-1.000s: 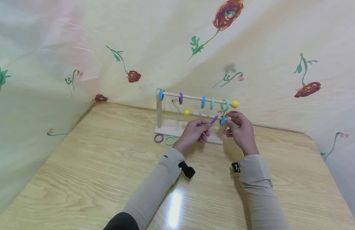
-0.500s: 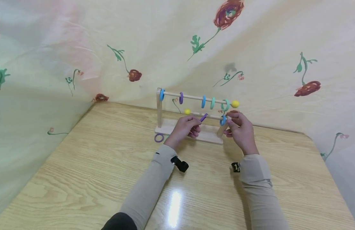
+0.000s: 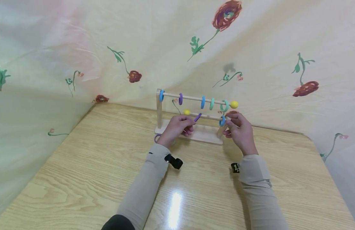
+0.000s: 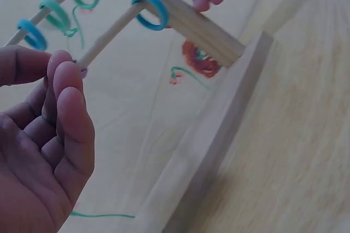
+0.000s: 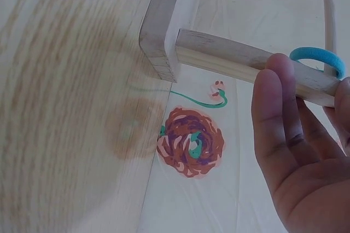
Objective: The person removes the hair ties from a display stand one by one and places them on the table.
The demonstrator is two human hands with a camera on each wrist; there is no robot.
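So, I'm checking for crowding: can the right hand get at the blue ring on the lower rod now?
Probably yes: the right hand grips the top of the short post, the blue ring hangs close by, and nothing seems to lie between. It may just need to loosen its hold.

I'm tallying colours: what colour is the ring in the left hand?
Purple; the ring shows best in the head view.

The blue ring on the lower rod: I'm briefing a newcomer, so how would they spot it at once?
On the table stands a two-rod wooden rack. Follow the lower rod to its end by the right hand. The blue ring hangs there; the other blue rings are on the upper rod, while the left hand pinches a purple ring.
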